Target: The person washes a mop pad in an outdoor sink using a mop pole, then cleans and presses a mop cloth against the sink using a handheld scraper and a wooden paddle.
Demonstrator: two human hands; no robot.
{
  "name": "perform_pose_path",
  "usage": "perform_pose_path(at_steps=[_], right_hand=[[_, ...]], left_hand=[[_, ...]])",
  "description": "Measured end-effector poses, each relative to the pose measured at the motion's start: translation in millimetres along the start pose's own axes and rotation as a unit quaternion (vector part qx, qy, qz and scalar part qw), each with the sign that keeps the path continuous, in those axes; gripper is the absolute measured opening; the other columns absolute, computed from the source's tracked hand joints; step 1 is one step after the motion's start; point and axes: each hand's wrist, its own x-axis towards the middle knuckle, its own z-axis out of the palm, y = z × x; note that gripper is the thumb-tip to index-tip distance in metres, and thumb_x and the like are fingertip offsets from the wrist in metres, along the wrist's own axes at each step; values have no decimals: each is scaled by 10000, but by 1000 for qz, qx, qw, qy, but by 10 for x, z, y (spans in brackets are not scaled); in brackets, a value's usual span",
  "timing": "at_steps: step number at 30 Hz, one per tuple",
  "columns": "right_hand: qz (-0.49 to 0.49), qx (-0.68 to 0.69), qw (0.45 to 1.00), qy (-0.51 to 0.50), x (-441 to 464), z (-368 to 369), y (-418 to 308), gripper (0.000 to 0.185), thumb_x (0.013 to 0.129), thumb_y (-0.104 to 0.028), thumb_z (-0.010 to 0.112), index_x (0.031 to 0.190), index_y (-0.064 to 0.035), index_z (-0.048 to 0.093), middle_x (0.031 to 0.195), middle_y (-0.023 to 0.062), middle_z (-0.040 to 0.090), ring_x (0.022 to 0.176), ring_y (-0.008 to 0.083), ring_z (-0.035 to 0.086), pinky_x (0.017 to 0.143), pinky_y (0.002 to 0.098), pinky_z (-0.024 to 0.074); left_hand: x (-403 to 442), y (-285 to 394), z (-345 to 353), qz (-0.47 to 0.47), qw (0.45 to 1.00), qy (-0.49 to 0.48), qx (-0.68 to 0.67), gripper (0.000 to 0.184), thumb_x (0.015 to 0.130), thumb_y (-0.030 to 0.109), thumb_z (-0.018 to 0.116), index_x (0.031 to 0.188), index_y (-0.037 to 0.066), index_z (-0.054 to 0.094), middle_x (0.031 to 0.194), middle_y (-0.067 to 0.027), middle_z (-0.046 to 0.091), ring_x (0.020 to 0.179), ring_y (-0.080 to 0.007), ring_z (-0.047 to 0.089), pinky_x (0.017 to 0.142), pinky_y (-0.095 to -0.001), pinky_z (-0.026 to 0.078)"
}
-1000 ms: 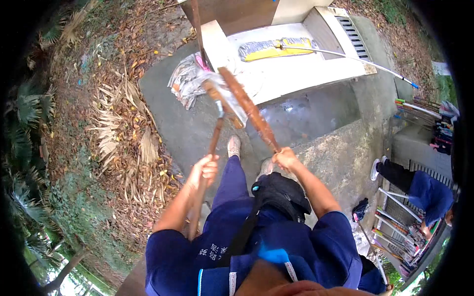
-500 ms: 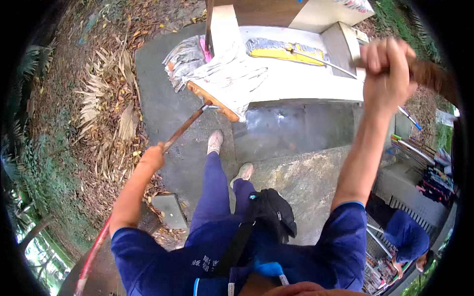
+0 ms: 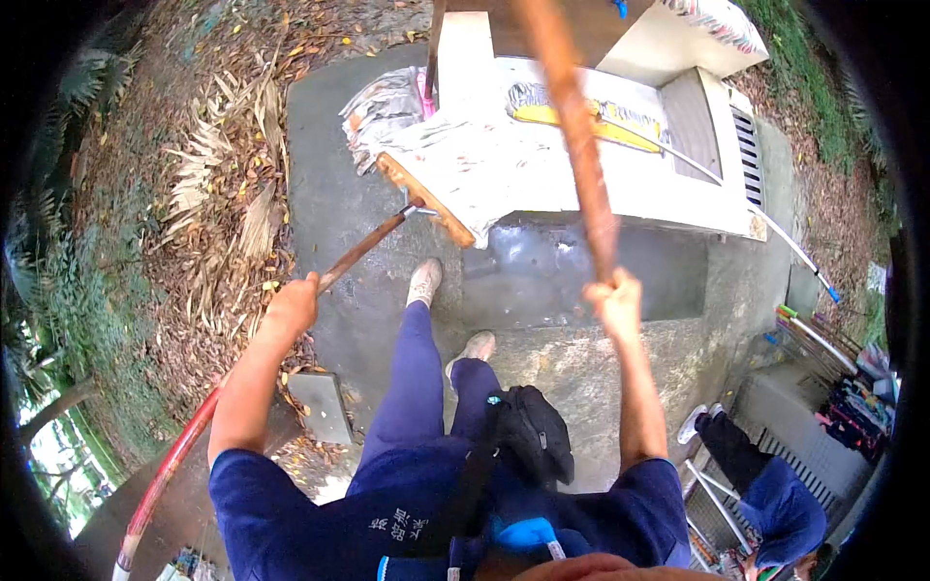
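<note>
My left hand [image 3: 291, 312] is closed round the long handle of a wide mop [image 3: 426, 198]. Its handle is brown near the wooden head and red [image 3: 174, 460] behind my left arm. White cloth strips [image 3: 450, 155] spread from the mop head over a white ledge and the ground. My right hand [image 3: 616, 308] grips the lower part of a thick brown wooden stick [image 3: 576, 126], which runs up past the top of the view. What its far end carries is out of sight. My feet stand on grey paving behind the mop head.
A yellow-and-grey flat mop [image 3: 542, 116] lies on the white ledge [image 3: 620, 189], its handle reaching right. Wet dark paving [image 3: 601, 271] lies below. Dry palm leaves [image 3: 257, 228] cover ground at left. Another person [image 3: 780, 504] bends over at lower right, near several poles [image 3: 819, 339].
My right hand has come down and left, and the brown stick has swung from the right side to the middle. The left hand and mop have hardly shifted.
</note>
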Motion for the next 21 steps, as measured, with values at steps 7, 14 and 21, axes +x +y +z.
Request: perform_pose_path(at_steps=[7, 14, 21], right_hand=[[-384, 349, 849, 99, 665, 74, -2228, 223, 731, -34, 576, 576, -80, 421, 467, 2, 464, 402, 85, 455, 385, 234, 358], [-62, -255, 956, -129, 35, 1479, 2152, 293, 621, -101, 578, 907, -51, 608, 718, 205, 610, 675, 326, 624, 654, 398, 472], [34, -84, 989, -116, -43, 228, 264, 205, 582, -142, 609, 702, 11, 546, 570, 72, 499, 550, 138, 468, 523, 319, 416]], left_hand=[[-36, 54, 72, -12, 1000, -19, -6, 274, 791, 129, 530, 1034, 24, 461, 845, -231, 591, 844, -380, 585, 739, -466, 470], [-29, -14, 106, 25, 999, 2, 40, 242, 794, 52, 451, 1035, 39, 470, 770, -232, 605, 752, -379, 607, 651, -466, 489], [-81, 183, -8, -17, 999, 24, 31, 163, 815, 67, 450, 972, 32, 474, 799, -196, 611, 770, -356, 617, 666, -444, 502]])
